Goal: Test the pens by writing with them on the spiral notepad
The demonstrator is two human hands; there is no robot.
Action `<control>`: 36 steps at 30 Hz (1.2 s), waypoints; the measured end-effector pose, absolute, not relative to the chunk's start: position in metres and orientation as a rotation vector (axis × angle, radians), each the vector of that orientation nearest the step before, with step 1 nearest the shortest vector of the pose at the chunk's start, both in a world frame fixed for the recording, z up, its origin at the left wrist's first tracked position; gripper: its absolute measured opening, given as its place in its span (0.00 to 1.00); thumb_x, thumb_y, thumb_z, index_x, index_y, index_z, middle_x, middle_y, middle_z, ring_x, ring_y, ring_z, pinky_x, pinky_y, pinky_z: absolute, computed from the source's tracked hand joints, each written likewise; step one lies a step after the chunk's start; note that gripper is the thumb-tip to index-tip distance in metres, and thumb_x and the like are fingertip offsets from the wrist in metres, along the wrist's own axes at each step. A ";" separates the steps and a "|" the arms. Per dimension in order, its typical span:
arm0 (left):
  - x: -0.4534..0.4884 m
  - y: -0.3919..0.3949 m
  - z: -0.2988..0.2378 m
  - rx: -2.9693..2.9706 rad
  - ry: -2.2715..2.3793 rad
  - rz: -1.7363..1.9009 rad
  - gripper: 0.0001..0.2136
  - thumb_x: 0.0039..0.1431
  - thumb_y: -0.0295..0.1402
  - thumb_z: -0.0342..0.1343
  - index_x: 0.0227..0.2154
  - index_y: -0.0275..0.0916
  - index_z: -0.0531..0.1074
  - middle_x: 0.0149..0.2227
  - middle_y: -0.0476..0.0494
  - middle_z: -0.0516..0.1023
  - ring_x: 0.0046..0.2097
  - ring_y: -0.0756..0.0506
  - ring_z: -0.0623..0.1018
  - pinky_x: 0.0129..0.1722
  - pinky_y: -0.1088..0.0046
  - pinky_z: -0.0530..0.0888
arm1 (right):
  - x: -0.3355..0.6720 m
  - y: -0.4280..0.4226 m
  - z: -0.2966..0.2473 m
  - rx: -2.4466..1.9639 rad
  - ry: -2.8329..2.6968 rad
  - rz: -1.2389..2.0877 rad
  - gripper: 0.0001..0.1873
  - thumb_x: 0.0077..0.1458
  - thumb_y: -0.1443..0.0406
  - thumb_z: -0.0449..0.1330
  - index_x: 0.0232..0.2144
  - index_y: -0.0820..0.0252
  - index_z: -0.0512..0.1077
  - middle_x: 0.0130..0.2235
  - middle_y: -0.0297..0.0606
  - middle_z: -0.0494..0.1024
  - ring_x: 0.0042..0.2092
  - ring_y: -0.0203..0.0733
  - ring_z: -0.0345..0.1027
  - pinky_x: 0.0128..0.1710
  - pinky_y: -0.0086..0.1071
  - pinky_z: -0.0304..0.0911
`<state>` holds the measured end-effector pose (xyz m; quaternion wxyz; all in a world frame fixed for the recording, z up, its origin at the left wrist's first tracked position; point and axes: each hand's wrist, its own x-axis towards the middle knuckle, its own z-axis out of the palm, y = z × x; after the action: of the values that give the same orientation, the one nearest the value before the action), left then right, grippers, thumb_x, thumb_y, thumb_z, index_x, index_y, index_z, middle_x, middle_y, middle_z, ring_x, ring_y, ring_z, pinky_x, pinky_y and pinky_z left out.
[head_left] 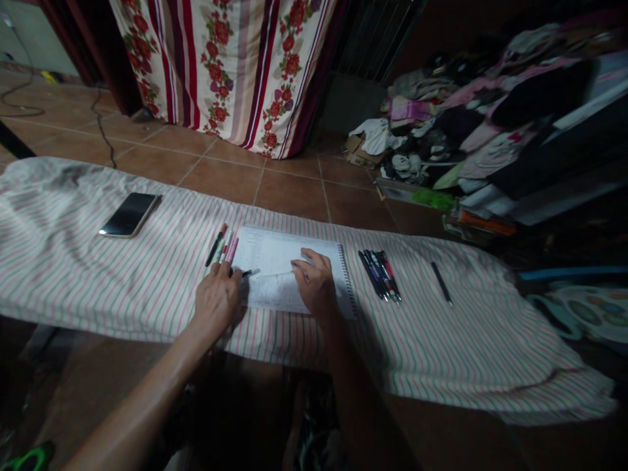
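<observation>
A spiral notebook (275, 245) lies open on striped cloth, its page covered in faint writing. My right hand (315, 282) is over its right half, fingers pinched on the end of a thin white pen-like stick (275, 273) that points left. My left hand (217, 296) rests at the notebook's left edge with curled fingers. From its fingertips sticks out a short black pen piece (248, 272); whether it is a cap or a whole pen I cannot tell. Just beyond those fingers lie several markers: a black one with an orange end (216, 244) and a pink one (232, 250).
Right of the notebook lie several pens (380, 275) in a bunch, then a single black pen (442, 283). A phone (130, 214) lies at the left on the striped cloth (181, 216). Beyond are a floral curtain (220, 72) and heaped clothes (456, 118).
</observation>
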<state>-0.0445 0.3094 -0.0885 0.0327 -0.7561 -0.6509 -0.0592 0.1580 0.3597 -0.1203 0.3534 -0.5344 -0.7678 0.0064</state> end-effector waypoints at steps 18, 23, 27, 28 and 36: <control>-0.013 0.317 -0.091 -2.400 -2.190 -0.511 0.14 0.58 0.30 0.42 0.40 0.35 0.71 0.34 0.41 0.73 0.40 0.43 0.72 0.40 0.68 0.68 | 0.207 0.357 -0.112 -1.556 -1.791 -0.017 0.11 0.50 0.69 0.56 0.35 0.62 0.75 0.37 0.42 0.76 0.39 0.44 0.64 0.42 0.37 0.62; 0.007 0.315 -0.093 -2.522 -2.261 -0.672 0.14 0.58 0.31 0.42 0.41 0.35 0.71 0.36 0.41 0.74 0.41 0.45 0.73 0.41 0.69 0.68 | 0.219 0.355 -0.112 -1.620 -1.750 -0.015 0.11 0.50 0.69 0.55 0.36 0.62 0.74 0.35 0.43 0.76 0.35 0.44 0.66 0.40 0.36 0.62; 0.022 0.314 -0.097 -2.606 -2.324 -0.753 0.13 0.57 0.32 0.44 0.39 0.36 0.71 0.36 0.42 0.75 0.40 0.45 0.74 0.41 0.70 0.68 | 0.228 0.353 -0.112 -1.628 -1.732 0.004 0.12 0.49 0.69 0.53 0.35 0.64 0.75 0.34 0.43 0.76 0.34 0.42 0.67 0.39 0.34 0.62; 0.025 0.314 -0.098 -2.629 -2.322 -0.768 0.13 0.57 0.32 0.45 0.39 0.36 0.71 0.36 0.42 0.75 0.40 0.46 0.74 0.40 0.70 0.68 | 0.230 0.353 -0.112 -1.636 -1.733 0.007 0.11 0.49 0.69 0.54 0.34 0.63 0.75 0.33 0.43 0.75 0.34 0.42 0.67 0.38 0.34 0.62; 0.042 0.312 -0.101 -2.682 -2.299 -0.644 0.12 0.56 0.34 0.46 0.38 0.37 0.72 0.35 0.43 0.75 0.38 0.46 0.74 0.37 0.71 0.67 | 0.234 0.348 -0.109 -1.688 -1.777 0.104 0.08 0.49 0.69 0.55 0.30 0.61 0.74 0.30 0.40 0.75 0.31 0.40 0.68 0.36 0.32 0.63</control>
<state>0.0424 0.3120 -0.1005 -0.2225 -0.7282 -0.6242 -0.1748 0.2339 0.3477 -0.1092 0.3375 -0.6478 -0.6818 0.0400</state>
